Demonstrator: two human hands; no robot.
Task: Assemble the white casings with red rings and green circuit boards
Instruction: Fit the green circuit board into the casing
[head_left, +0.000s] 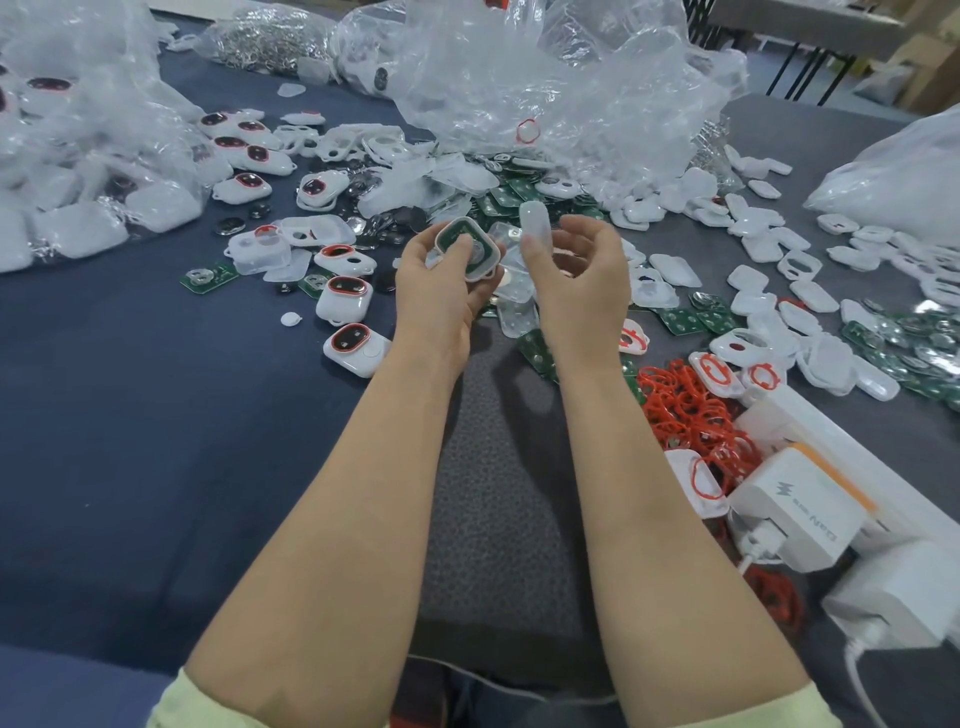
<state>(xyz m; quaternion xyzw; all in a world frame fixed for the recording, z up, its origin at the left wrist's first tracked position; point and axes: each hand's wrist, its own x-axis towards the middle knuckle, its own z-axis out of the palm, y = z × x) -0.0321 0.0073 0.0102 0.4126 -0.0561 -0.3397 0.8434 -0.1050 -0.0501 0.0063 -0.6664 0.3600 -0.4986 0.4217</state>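
Two bare hands are working close together above the middle of the desk (156, 426), both forearms reaching in from the near edge. The left hand (441, 291) is holding a white casing (488, 261) with its open side facing up. Its grip is clamped on the shell, fingers curling underneath and the thumb pressing down on the green circuit board (452, 231) that is sitting inside the casing. The right hand (576, 275) is pinching a translucent white cover (534, 218) between thumb and fingers, its grip closed on the lower end so that the piece is standing upright, just beside the casing and apart from it.

Everything else is lying loose on the desk. A heap of red rings (685, 410) is piling up to the right of the right forearm, with loose green boards (680, 319) and empty white shells (748, 278) spreading beyond it. On the left, finished units (356, 348) — white with a red-edged dark window — are resting on the dark blue cloth, and more are scattered farther back. Crumpled clear plastic bags (545, 78) are covering the far side of the desk. At the near right a white charger (795, 499) is sitting plugged into a white power strip (831, 441).
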